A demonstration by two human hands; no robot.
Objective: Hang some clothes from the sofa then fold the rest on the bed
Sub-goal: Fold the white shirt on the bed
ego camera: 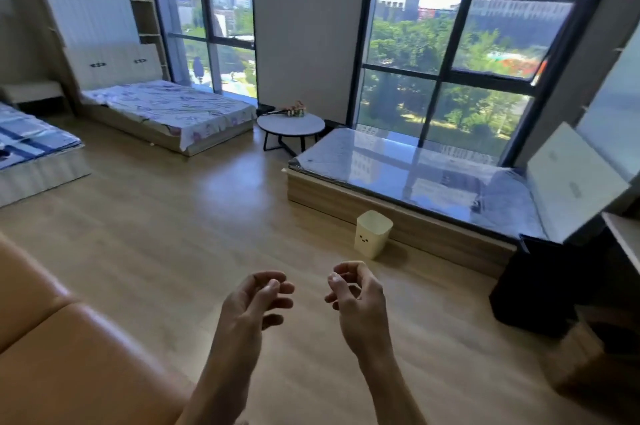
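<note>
My left hand (254, 303) and my right hand (356, 300) are raised side by side over the wooden floor, fingers loosely curled and apart, nothing in either. The tan leather sofa (52, 348) fills the lower left corner; no clothes show on the part in view. A bed with a floral sheet (166, 109) stands at the far left by the window. Another bed with a blue checked sheet (31, 144) sits at the left edge. No clothes or hangers are visible.
A bare mattress wrapped in plastic (415, 175) lies on a wooden base under the right window. A small cream bin (372, 234) stands before it. A round grey side table (291, 124) holds flowers. A black box (533, 286) sits at the right.
</note>
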